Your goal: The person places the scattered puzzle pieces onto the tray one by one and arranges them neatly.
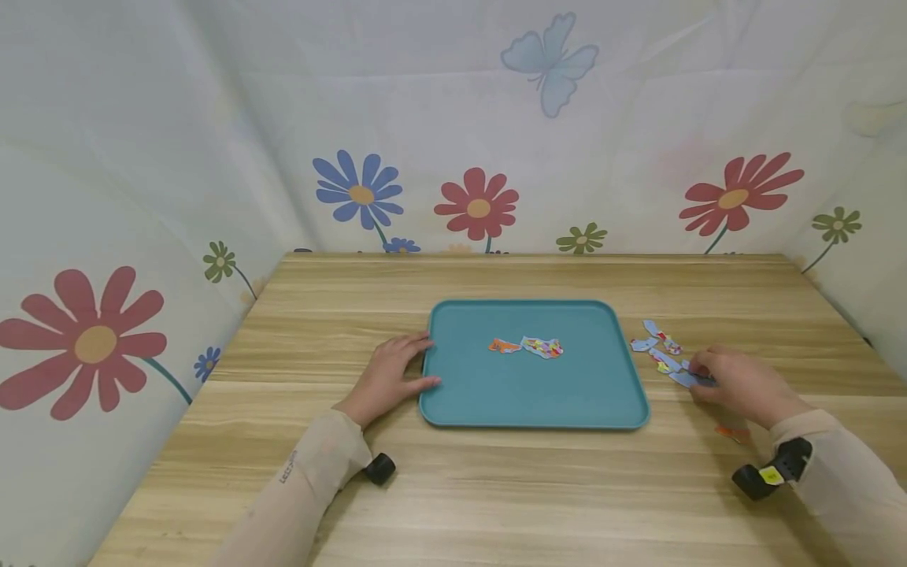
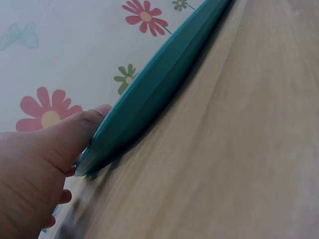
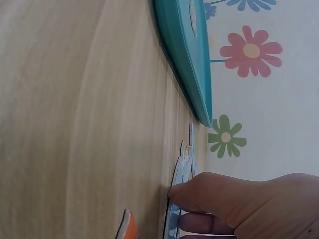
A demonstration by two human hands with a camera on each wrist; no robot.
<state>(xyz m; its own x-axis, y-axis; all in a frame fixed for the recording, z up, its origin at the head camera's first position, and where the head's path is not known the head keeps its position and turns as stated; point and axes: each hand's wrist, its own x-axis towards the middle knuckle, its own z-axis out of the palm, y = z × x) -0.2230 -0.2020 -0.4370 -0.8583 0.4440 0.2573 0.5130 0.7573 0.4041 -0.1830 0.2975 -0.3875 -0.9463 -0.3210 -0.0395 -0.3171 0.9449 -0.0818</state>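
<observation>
Your right hand (image 1: 744, 384) pinches a blue cut-out piece (image 1: 684, 379) between thumb and fingers. Immediately left of this grip, and slightly beyond it, lie other loose pieces (image 1: 664, 343); on its near side, an orange-red piece (image 1: 733, 433). Farther left, past the loose pieces, the raised rim of the teal tray (image 1: 534, 405) intervenes, two patterned pieces (image 1: 542, 347) within. Your left hand (image 1: 386, 374), fingers spread, rests against the tray's opposite edge.

The wooden table (image 1: 538, 496) carries a teal tray (image 1: 531, 402), with puzzle pieces (image 1: 666, 363) at its three o'clock and an orange piece (image 1: 732, 433) towards four.
</observation>
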